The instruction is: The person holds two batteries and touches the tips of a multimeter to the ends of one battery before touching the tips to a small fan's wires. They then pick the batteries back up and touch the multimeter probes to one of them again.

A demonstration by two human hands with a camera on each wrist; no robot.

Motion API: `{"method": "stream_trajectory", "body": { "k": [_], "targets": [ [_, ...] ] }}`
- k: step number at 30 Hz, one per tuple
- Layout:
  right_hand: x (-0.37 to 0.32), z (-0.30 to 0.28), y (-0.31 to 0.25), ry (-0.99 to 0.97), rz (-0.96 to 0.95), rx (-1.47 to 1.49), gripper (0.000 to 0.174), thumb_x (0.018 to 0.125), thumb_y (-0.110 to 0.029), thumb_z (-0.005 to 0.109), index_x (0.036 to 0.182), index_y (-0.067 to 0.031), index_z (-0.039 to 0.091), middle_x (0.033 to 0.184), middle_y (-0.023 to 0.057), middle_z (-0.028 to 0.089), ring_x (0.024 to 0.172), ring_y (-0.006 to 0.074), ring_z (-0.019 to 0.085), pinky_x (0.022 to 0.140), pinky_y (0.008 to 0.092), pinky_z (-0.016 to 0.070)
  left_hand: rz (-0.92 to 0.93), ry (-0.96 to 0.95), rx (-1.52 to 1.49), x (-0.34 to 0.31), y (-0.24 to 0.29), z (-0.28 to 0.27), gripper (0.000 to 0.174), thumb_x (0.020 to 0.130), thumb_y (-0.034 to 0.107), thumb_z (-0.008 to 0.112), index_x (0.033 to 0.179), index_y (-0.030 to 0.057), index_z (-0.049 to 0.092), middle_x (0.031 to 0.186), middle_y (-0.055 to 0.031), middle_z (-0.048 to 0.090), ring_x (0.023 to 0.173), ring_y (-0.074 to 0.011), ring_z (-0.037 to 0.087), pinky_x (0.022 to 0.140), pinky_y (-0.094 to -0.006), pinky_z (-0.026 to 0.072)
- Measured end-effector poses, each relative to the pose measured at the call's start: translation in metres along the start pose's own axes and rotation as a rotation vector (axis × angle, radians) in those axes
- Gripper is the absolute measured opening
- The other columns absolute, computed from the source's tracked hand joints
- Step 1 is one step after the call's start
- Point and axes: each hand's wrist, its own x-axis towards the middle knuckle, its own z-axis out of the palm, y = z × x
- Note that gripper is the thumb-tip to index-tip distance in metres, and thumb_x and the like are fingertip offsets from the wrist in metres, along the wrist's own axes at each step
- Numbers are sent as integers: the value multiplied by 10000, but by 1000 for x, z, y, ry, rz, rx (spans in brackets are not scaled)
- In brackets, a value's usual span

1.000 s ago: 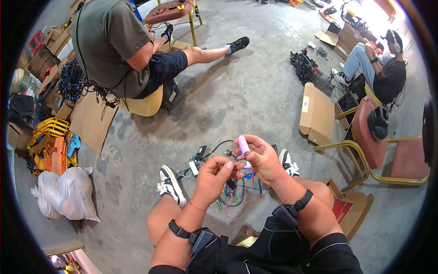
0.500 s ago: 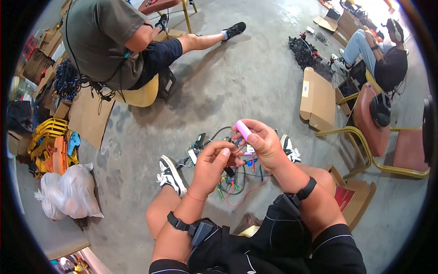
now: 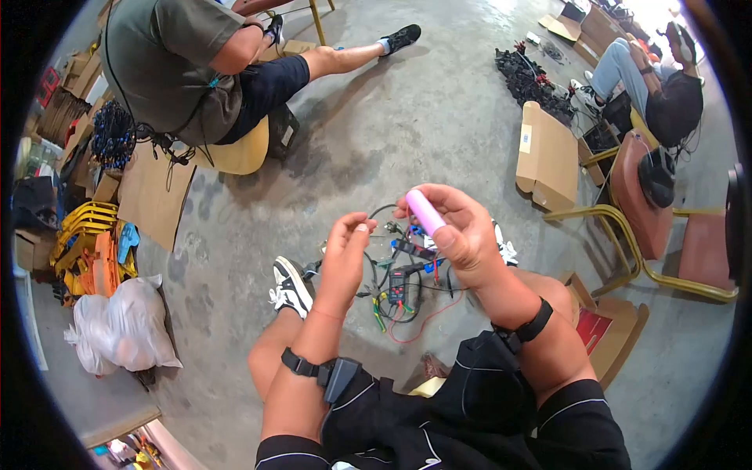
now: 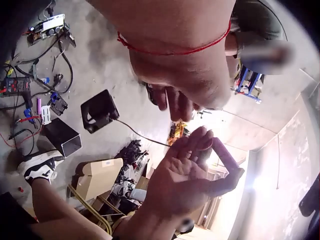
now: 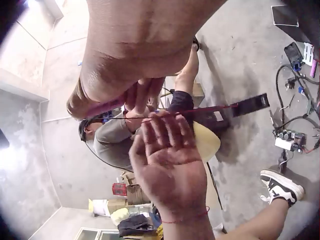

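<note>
My right hand (image 3: 462, 239) grips a pink cylindrical battery cell (image 3: 425, 213), thumb along its side. Thin red and black wires run from near the right fingers to a small black tray-like holder (image 4: 101, 102), which hangs in the air over the floor. In the right wrist view that holder (image 5: 251, 105) appears edge-on. My left hand (image 3: 345, 254) is raised beside the right, its fingers loosely extended and apart from the cell. Seen from the right wrist, the left palm (image 5: 172, 165) faces the camera, with the wires crossing at its fingertips.
Between my feet lie a red-and-black multimeter (image 3: 398, 288), cables and circuit boards (image 4: 47, 27). Another pink cell (image 4: 39, 106) is on the floor. One seated person (image 3: 180, 70) is ahead left, another (image 3: 666, 102) far right. Chairs (image 3: 638, 211) and a cardboard box (image 3: 546, 157) stand right.
My left hand has moved away from the right hand and its fingers have straightened. The right hand keeps the cell and has risen slightly. The black holder now shows, hanging below it.
</note>
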Motion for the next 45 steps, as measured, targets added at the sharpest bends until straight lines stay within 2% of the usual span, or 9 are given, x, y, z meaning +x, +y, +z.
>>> {"method": "stream_trajectory", "body": {
  "k": [8,12,20,26,29,32,38,42,45],
  "targets": [
    [0,-3,-25,126,-134,-59,856,717,-604,736,1220,55,525,1143,160,624,1059,243,609,905,324,446,-6,-541,128,-7,-41,29,631,965,270,550,1474,53,247,1429,-135,436,1338,-232,385,1103,-356,290],
    [1,-2,-31,165,-170,-81,857,729,-629,709,1211,58,533,1135,148,625,1053,240,607,891,319,431,-8,-690,140,-7,-42,39,516,940,189,584,1411,74,409,1401,-117,461,1311,-195,405,1098,-388,310],
    [7,-25,-31,328,-155,-56,837,772,-640,663,1209,59,525,1118,135,629,1050,228,613,878,298,440,-112,-688,-8,-9,-52,43,345,963,135,550,1288,20,533,1159,-67,631,1106,-168,575,981,-305,439],
    [4,-19,-38,178,-196,-149,820,765,-595,702,1220,62,520,1134,143,627,1041,229,616,857,300,456,-23,-567,136,-14,-48,51,511,964,265,563,1401,49,412,1372,-120,479,1268,-205,452,1036,-360,393],
    [2,-14,-41,128,-181,-112,811,744,-555,743,1213,67,520,1135,152,617,1054,235,605,913,340,460,135,-484,207,-7,-41,52,711,932,422,558,1458,21,298,1490,-211,317,1409,-314,266,1142,-394,213],
    [0,-8,-44,93,-157,-86,827,721,-526,782,1221,72,507,1151,162,604,1077,243,591,967,377,450,280,-327,255,4,-33,48,774,918,454,564,1480,28,243,1500,-237,278,1414,-345,242,1145,-392,205],
    [-2,5,-36,61,-103,3,790,747,-436,795,1249,80,470,1165,174,591,1097,248,580,946,365,466,260,-399,273,1,-34,51,820,916,453,574,1480,-8,196,1504,-216,274,1402,-319,266,1140,-387,218],
    [1,5,-34,43,-69,-3,699,789,-381,769,1232,77,483,1155,164,599,1066,219,588,925,339,470,19,-626,180,-11,-37,56,634,993,408,464,1471,45,261,1419,-131,421,1297,-219,415,1065,-347,348],
    [8,-6,-33,138,-51,-174,792,782,-586,671,1198,72,528,1104,156,630,1022,222,617,847,296,437,-383,-829,-435,-26,-25,62,687,975,587,289,1438,82,340,1255,-144,570,1147,-262,579,960,-365,460]
  ]
}}
